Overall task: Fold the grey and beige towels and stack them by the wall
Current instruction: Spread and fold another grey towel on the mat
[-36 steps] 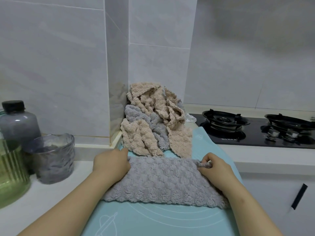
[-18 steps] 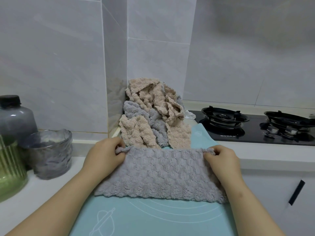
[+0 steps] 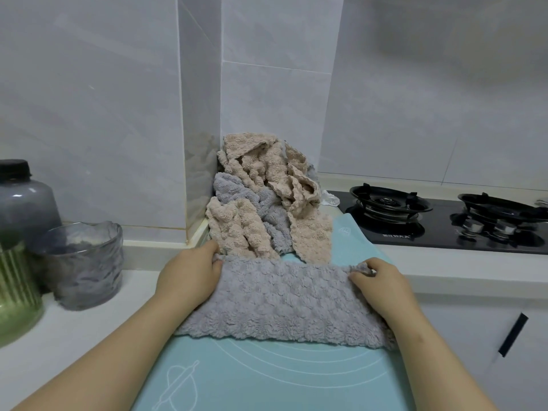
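Head view shows us our left hand (image 3: 189, 277) and right hand (image 3: 382, 287) each pinching a far corner of the grey towel (image 3: 287, 307), spread on the teal mat (image 3: 267, 378). Behind it, seemingly unfolded, the towel heap (image 3: 261, 197) sits against the wall.

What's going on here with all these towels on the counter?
A person is folding towels at a kitchen counter. The left hand and right hand each pinch a far corner of a grey towel spread across a teal mat. Behind it, a heap of unfolded beige and grey towels sits in the wall corner, beside the gas hob. No folded stack is visible yet.
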Demonstrator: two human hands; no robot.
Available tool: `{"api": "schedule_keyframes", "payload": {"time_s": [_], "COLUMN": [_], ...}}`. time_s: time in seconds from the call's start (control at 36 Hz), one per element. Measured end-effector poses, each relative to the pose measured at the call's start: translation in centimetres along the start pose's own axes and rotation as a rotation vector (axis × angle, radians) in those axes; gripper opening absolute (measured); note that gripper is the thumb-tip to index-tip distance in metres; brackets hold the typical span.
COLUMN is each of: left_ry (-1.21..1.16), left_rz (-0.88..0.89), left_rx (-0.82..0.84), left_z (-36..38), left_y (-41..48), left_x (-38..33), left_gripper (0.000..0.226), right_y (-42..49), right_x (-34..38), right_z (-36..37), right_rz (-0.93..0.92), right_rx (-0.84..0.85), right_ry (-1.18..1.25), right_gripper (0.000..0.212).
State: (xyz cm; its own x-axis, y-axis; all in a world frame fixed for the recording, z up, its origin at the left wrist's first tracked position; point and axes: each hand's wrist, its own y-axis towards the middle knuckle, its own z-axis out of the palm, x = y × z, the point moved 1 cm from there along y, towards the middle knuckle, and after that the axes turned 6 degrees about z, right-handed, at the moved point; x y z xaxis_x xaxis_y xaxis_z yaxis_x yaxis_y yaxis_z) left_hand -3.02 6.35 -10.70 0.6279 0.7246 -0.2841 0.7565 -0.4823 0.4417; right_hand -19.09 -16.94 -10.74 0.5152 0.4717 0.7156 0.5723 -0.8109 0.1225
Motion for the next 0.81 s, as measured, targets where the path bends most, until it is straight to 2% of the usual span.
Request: {"api": "schedule_keyframes", "payload": {"time_s": [0.06,0.14,0.25,0.39,0.44,0.53,0.61,0.72,0.81], "left_ry": [-0.023,-0.203,-0.420,-0.216,-0.160,-0.065,0.054,0.157,0.203], "left_rz": [-0.014,-0.067,-0.142,-0.026,0.076,0.195,0.221,0.233,0.230], "left_rx": [0.001,-0.047,-0.115,0.033,0.070,0.194,0.316,0.340,0.329], "left_z": [-0.3,-0.8,-1.1,-0.6,-0.6,-0.3,-0.2,-0.2,0.1], "left_y": [0.0,0.0,0.2,-0.6,-1.2,-1.8,-2.0,-1.8,-1.7], "left_x": [0.2,0.4,0.8,0.1,-0.4,-0.5,-0.6,-0.7,-0.7], "left_gripper": [0.014,0.007,0.014,0.051,0.058,0.058,0.049,0.046,0.044], "right_y": [-0.1,0.0,0.2,-0.1,-0.3,-0.5,-0.1,0.3,0.1], "right_x": [0.0,-0.1,-0.1,0.2,0.4,0.8,0.7,-0.2,-0.2], "right_z": [-0.1,0.0,-0.1,-0.1,-0.2,-0.3,-0.2,0.0,0.0], "right_rz": [0.002,0.015,0.010,-0.059,-0.093,-0.117,-0.091,0.021,0.080], "right_rx": [0.008,0.016,-0.045,-0.046,-0.045,-0.080,-0.095,-0.046,0.016], "right_ry": [-0.020,-0.056,-0.055,-0.031,0.003,0.044,0.033,-0.012,-0.049], "right_gripper": [0.018,0.019,0.015,0.010,0.017,0.022,0.019,0.012,0.029]}}
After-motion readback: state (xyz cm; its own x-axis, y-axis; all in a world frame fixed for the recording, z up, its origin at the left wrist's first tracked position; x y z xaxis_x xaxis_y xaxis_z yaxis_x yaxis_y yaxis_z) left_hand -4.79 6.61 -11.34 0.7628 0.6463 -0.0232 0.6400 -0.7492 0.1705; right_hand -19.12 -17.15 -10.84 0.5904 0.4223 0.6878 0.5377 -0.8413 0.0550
